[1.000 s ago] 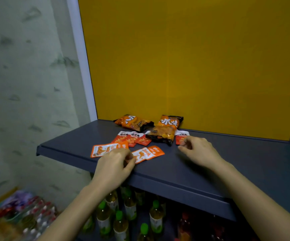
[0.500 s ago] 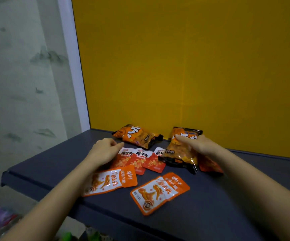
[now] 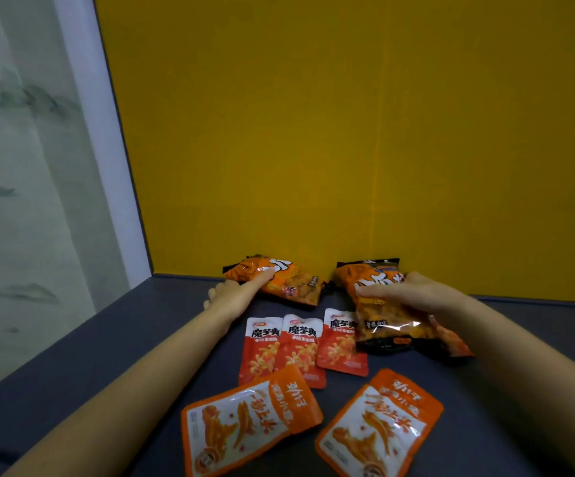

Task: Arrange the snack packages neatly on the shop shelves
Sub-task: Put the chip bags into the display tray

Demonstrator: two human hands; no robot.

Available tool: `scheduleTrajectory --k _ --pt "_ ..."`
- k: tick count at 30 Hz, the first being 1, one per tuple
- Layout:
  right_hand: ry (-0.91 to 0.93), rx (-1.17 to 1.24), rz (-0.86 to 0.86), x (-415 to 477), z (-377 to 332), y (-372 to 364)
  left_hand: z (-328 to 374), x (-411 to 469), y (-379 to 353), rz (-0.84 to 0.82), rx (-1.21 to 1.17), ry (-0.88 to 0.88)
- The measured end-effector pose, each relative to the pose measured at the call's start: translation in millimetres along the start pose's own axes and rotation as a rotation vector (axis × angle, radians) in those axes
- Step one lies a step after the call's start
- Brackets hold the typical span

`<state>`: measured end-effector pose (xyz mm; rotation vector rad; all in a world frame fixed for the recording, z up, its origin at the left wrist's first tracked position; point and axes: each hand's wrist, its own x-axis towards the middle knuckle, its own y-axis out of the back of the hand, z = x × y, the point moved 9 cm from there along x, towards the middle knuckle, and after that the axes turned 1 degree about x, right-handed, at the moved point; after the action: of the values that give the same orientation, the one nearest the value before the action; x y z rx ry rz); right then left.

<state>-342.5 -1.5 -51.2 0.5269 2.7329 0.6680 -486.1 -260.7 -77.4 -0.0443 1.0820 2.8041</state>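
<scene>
looking down from the head view, my left hand (image 3: 232, 299) lays one digit on the left orange bag (image 3: 289, 282) at the back of the shelf (image 3: 107, 356); whether it grips i cannot tell. my right hand (image 3: 417, 294) clasps the right orange bag (image 3: 379, 316), which overlaps a red packet (image 3: 339, 349).

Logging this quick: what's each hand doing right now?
Left hand: one digit lies on the left orange bag; grip cannot be told.
Right hand: grips the right orange bag.
</scene>
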Motion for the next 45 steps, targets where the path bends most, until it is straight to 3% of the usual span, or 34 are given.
scheduleTrajectory --k 5,13,20,24,29,35,45 --pt "-0.001 0.119 0.069 -7.3 -2.4 -5.4 8.8 16.1 -20.9 -0.058 -0.635 0.016" --pt "0.033 0.298 0.264 -34.0 2.1 7.5 30.0 17.6 -28.7 -0.096 -0.983 -0.053" --pt "0.165 0.48 0.43 -78.6 0.3 45.1 81.1 -24.7 21.4 -0.161 -1.09 -0.328" --pt "0.198 0.508 0.551 -119.3 16.5 76.2 128.3 -73.4 10.2 -0.368 -1.032 -0.473" --pt "0.195 0.503 0.723 -187.0 50.4 139.7 195.0 -151.3 -41.8 -0.63 -0.903 -0.584" --pt "0.187 0.451 0.904 -286.4 115.2 228.0 269.9 -256.4 -116.6 -0.831 -0.866 -0.675" --pt "0.054 0.368 1.113 -462.2 260.2 370.8 337.4 -446.6 -299.9 -1.049 -0.937 -0.546"
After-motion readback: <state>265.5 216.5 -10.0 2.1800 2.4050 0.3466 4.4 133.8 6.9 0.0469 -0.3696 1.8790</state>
